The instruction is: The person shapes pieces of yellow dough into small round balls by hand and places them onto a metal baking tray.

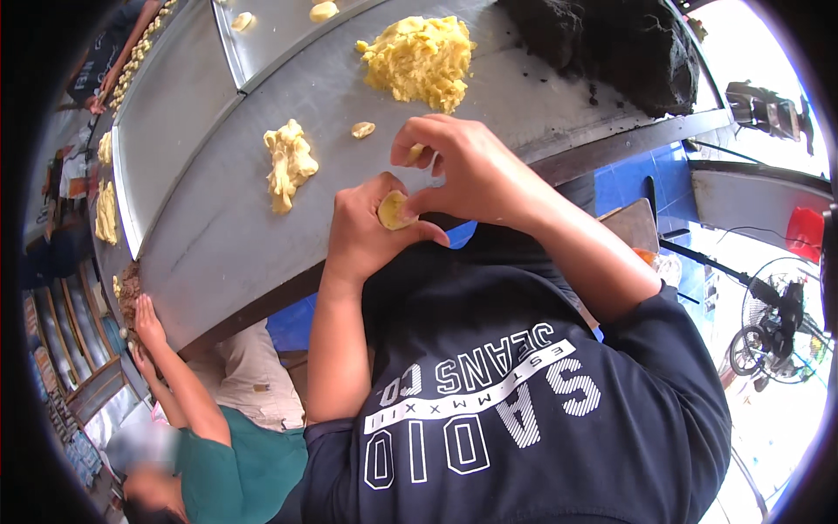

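Note:
At the metal table's (209,253) near edge, my left hand (358,227) cups a small hollowed round of pale yellow dough (392,207). The fingers of my right hand (467,170) curl over it with a small yellow bit (415,152) between them, and the thumb presses into the round. Beyond my hands lie a lumpy yellow mass (415,61), a small oval piece (362,130) and, to the left, a smoother pale dough heap (288,162).
A large dark mound (602,52) covers the right end. Metal trays (170,140) line the far left. A co-worker in a green top works at lower left, hands (148,327) beside a brown mass (130,281). Another person (96,61) stands at upper left. A fan (768,306) is at right.

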{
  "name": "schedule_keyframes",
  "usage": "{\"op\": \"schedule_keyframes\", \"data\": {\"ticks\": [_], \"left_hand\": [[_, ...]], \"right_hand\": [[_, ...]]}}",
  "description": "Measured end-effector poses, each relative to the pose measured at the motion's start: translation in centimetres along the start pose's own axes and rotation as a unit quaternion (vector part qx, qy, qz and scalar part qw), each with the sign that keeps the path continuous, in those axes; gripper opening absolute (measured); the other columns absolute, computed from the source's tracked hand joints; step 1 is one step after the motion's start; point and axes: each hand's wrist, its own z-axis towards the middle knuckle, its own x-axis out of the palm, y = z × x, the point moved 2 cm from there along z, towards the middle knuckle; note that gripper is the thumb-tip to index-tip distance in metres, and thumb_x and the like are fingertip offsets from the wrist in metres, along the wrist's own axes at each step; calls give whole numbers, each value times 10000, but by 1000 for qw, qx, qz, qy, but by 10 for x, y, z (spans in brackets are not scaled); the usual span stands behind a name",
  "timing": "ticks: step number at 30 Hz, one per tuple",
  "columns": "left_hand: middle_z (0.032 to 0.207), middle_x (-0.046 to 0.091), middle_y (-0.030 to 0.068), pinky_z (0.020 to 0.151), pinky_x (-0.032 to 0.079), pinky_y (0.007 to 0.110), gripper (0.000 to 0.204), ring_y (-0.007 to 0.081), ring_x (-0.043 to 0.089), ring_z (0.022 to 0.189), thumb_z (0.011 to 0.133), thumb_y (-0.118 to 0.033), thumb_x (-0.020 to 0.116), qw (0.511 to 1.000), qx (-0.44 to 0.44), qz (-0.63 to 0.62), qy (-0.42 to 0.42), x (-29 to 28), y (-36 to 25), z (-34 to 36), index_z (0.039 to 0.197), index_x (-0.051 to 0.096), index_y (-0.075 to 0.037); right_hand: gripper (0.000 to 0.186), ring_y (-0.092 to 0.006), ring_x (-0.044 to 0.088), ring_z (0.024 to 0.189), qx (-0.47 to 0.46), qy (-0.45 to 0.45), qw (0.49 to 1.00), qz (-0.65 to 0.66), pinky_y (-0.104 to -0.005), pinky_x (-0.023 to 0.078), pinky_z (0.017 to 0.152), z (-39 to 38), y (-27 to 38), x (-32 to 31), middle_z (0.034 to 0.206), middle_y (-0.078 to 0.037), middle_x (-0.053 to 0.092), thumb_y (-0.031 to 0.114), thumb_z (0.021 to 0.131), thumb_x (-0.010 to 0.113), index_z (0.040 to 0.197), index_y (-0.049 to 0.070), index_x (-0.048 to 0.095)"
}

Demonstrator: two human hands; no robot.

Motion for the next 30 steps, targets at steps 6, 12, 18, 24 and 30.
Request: {"op": "schedule_keyframes", "data": {"ticks": [6, 12, 18, 24, 30], "left_hand": [[803, 785, 123, 714, 618, 388, 501, 251, 784, 732, 657, -235, 1117, 999, 11, -36, -39, 0, 2, -3, 872, 713, -31], [745, 680, 55, 660, 539, 353, 373, 202, 660, 671, 801, -214, 1045, 993, 87, -82, -3, -5, 13, 4, 835, 722, -31], [763, 531, 24, 680, 454, 287, 375, 127, 535, 748, 1024, -357, 889, 985, 20, -42, -168, -14, 2, 25, 915, 668, -74], [1115, 840, 157, 892, 614, 478, 315, 398, 794, 1002, 973, -323, 893, 944, 23, 294, -147, -54, 5, 53, 1152, 868, -65], [921, 770, 163, 827, 587, 457, 466, 382, 720, 828, 959, -465, 913, 928, 34, 286, -237, -46, 12, 16, 1068, 837, -18]], "right_hand": [[487, -405, 740, 1143, -84, -10, 994, -67, -494, 618, 986, 12, 15, 30, 1179, -152, 741, 158, 810, 930, 1256, 74, 757], [325, -388, 747, 1161, -86, -114, 960, -240, -498, 607, 991, 21, -17, -32, 1232, -145, 775, 194, 942, 825, 1242, 69, 831], [122, -348, 738, 1117, -131, -40, 933, -333, -468, 625, 951, 17, -41, -36, 1116, -94, 756, 89, 933, 705, 1021, 59, 785], [65, -312, 755, 1087, -207, -20, 917, -340, -440, 658, 893, 39, -28, -24, 1093, -94, 753, 90, 930, 704, 897, 64, 754], [79, -257, 741, 1002, -271, 35, 789, -551, -388, 671, 785, 139, 5, 9, 975, -77, 749, 102, 874, 769, 934, 79, 816]]}}
